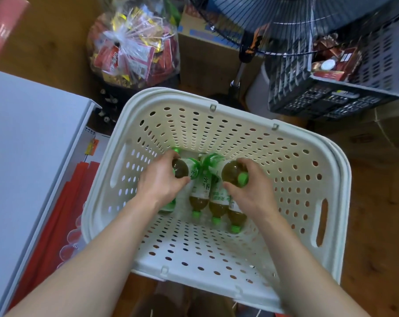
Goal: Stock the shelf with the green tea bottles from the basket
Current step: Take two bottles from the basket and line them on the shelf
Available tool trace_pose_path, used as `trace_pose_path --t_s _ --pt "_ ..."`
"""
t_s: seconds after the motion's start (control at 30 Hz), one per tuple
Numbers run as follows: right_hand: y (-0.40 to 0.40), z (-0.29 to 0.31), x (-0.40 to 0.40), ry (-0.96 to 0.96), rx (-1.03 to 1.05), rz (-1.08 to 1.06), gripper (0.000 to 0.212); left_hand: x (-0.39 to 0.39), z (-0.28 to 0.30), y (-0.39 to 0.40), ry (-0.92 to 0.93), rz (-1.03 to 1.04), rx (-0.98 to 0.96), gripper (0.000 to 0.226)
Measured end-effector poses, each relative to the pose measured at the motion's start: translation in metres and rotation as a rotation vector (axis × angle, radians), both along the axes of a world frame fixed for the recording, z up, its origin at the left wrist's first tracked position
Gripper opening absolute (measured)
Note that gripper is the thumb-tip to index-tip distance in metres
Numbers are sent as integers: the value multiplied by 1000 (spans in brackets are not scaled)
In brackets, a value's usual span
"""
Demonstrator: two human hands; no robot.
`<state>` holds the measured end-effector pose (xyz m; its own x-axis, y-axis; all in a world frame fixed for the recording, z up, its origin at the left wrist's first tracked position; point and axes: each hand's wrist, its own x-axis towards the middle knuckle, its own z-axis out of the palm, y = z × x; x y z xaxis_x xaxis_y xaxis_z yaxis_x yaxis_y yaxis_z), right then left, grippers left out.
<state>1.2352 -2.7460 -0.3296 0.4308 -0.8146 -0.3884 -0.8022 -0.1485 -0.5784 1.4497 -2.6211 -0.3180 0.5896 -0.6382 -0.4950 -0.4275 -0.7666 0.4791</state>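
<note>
A white perforated basket (285, 143) stands on the floor below me. Several green tea bottles with green caps lie on its bottom (199, 197). My left hand (161, 181) is closed around one green tea bottle (182, 169), lifted a little above the others. My right hand (251, 191) grips a second green tea bottle (232, 172) by its neck end, cap pointing toward me. The white shelf (29, 156) runs along the left edge, its top surface in view.
Red items (63, 213) and clear cups sit on the shelf's lower level at left. Behind the basket stand a clear bag of snack packets (134, 49), a cardboard box (207, 56), a standing fan (285, 24) and a dark crate (354, 83).
</note>
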Motion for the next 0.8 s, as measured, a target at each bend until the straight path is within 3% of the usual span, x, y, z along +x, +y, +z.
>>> trace_pose_path --t_s 0.13,0.27,0.47,0.63,0.8 --pt "1 -4 1 -149 21 17 63 -1 5 -2 -15 38 -41 65" --pt "-1 -8 3 -341 201 -117 52 5 2 -2 -41 31 -82 61" --pt "-1 11 12 -521 287 -369 39 6 11 -2 36 163 -206 82" --pt "-14 63 9 -542 324 -176 45 -2 41 -6 104 202 -343 86" --pt "-18 124 22 -610 375 -32 49 -5 83 3 126 252 -416 76"
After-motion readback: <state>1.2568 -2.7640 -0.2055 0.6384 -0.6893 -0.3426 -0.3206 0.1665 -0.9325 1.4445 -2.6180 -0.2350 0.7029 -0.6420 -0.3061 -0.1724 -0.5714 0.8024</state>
